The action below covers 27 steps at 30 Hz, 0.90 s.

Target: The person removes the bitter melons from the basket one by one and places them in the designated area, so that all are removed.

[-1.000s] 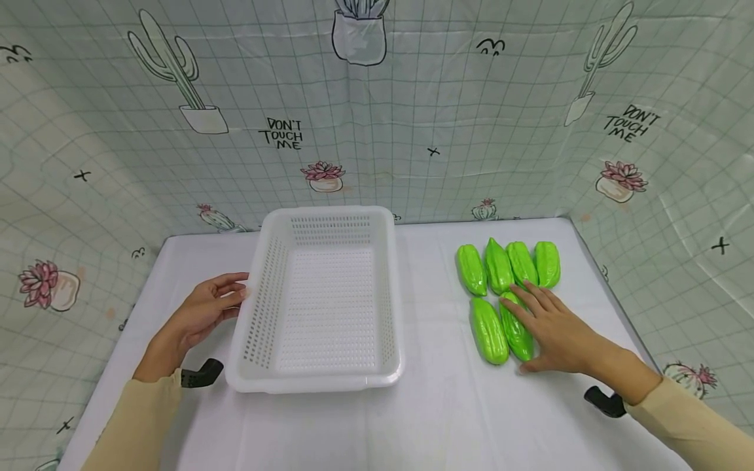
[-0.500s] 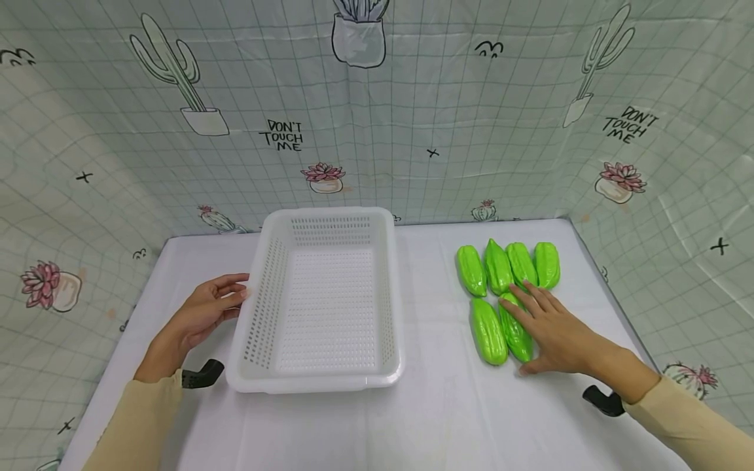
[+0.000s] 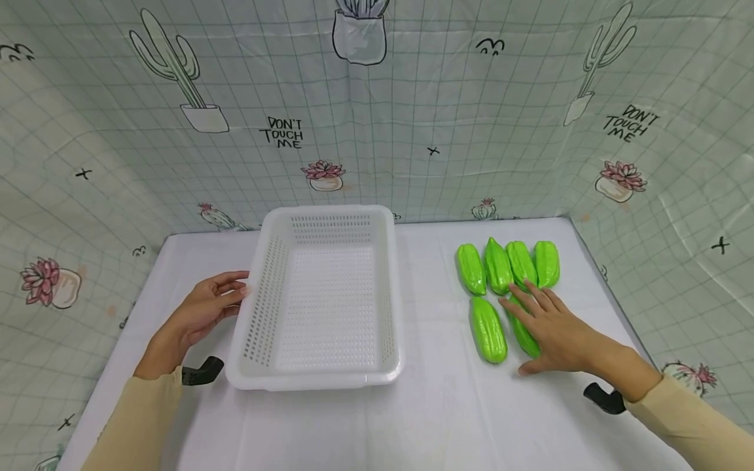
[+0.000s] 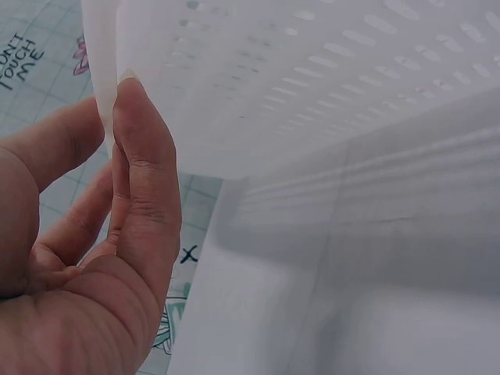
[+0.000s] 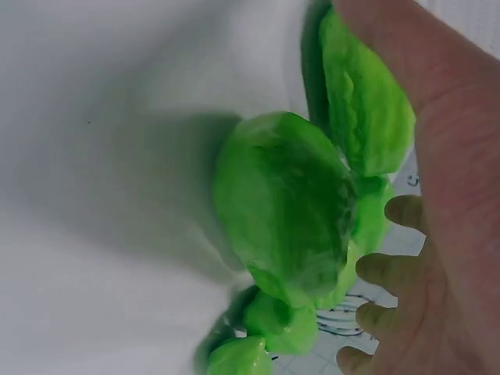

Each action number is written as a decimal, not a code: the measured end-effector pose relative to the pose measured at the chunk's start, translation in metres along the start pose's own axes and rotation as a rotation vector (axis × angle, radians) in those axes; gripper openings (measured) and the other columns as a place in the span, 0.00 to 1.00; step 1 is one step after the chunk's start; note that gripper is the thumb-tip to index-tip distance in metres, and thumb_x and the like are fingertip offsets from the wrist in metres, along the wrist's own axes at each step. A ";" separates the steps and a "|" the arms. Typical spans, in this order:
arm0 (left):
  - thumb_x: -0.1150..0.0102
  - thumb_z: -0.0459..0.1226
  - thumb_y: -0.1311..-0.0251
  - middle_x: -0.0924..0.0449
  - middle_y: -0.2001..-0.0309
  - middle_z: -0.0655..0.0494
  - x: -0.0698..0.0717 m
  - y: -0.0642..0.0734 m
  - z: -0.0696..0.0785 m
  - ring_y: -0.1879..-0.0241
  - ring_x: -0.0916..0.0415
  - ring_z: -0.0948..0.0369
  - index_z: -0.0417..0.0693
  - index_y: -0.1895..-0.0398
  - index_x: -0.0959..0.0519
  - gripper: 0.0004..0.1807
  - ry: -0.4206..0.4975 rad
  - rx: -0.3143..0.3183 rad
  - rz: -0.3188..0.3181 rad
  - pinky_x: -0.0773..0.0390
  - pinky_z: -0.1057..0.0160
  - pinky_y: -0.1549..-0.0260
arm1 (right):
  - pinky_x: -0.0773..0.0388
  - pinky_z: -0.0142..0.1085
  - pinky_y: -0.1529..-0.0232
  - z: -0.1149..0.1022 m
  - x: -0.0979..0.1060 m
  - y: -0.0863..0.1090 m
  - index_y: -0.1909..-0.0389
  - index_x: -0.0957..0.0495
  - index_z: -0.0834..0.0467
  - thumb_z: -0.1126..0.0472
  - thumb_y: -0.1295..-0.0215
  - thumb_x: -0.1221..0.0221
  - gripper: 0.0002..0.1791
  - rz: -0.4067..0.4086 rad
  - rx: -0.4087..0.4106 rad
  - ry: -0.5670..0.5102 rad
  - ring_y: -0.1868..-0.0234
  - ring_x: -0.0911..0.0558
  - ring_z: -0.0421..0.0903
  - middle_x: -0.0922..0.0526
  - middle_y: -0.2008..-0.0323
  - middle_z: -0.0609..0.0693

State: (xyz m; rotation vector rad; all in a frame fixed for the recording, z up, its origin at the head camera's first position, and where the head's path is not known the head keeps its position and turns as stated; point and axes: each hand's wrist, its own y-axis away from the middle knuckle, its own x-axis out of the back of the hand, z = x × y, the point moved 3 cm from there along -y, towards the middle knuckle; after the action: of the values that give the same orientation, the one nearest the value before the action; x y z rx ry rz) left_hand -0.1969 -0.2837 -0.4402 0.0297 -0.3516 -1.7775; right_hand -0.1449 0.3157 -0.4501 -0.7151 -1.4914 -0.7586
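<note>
At the left of the head view, my left hand (image 3: 209, 304) meets the left rim of a white perforated plastic basket (image 3: 397, 314). In the left wrist view, the lip of the rim runs between my forefinger and thumb (image 4: 152, 172), which pinch it lightly. My right hand (image 3: 556, 330) hovers, fingers spread, over a group of glossy, ribbed green vegetables (image 3: 489, 330). One green vegetable (image 3: 523, 333) is partly hidden beneath that hand. Seen in the right wrist view, a large rounded green vegetable (image 5: 281, 203) sits below the palm and apart from the thumb.
A white cloth covers the table (image 3: 436, 418). Along the back and sides hangs a checked curtain (image 3: 383, 144) printed with cacti. Between basket and vegetables runs a strip of bare cloth. Black wrist mounts (image 3: 603, 399) stick out from both sleeves.
The green vegetable beneath my right hand has shifted slightly to the right, so more of it is covered. Both hands and the basket stay in place.
</note>
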 end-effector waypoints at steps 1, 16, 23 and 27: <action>0.44 0.33 0.21 0.21 0.53 0.66 0.000 0.000 0.000 0.56 0.16 0.68 0.28 0.20 0.44 0.34 0.000 0.001 0.000 0.15 0.69 0.56 | 0.42 0.73 0.29 0.000 0.001 0.000 0.22 0.40 0.62 0.28 0.59 0.21 0.70 -0.002 -0.003 -0.005 0.22 0.45 0.75 0.42 0.22 0.71; 0.43 0.34 0.21 0.19 0.52 0.67 0.001 0.005 0.000 0.55 0.16 0.69 0.27 0.20 0.46 0.36 0.047 0.005 -0.019 0.15 0.69 0.55 | 0.43 0.72 0.29 0.010 0.017 -0.009 0.24 0.37 0.65 0.37 0.44 0.24 0.56 0.171 -0.040 -0.076 0.25 0.42 0.77 0.38 0.25 0.71; 0.42 0.34 0.22 0.17 0.53 0.67 0.001 0.007 -0.004 0.55 0.15 0.68 0.28 0.21 0.45 0.35 0.128 -0.001 -0.019 0.15 0.70 0.56 | 0.44 0.75 0.31 0.028 0.026 -0.007 0.25 0.36 0.68 0.43 0.36 0.28 0.49 0.255 -0.143 -0.088 0.26 0.42 0.78 0.38 0.26 0.72; 0.44 0.36 0.20 0.17 0.53 0.67 0.002 0.010 -0.009 0.55 0.16 0.69 0.37 0.23 0.35 0.28 0.177 -0.006 -0.002 0.15 0.71 0.56 | 0.44 0.78 0.34 0.043 0.026 -0.002 0.26 0.35 0.70 0.47 0.30 0.32 0.43 0.294 -0.210 -0.116 0.27 0.42 0.79 0.37 0.28 0.74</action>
State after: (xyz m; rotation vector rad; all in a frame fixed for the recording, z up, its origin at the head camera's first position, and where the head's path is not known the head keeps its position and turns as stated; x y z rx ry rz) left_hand -0.1861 -0.2897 -0.4459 0.1825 -0.2186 -1.7631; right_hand -0.1733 0.3497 -0.4252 -1.1262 -1.3810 -0.6615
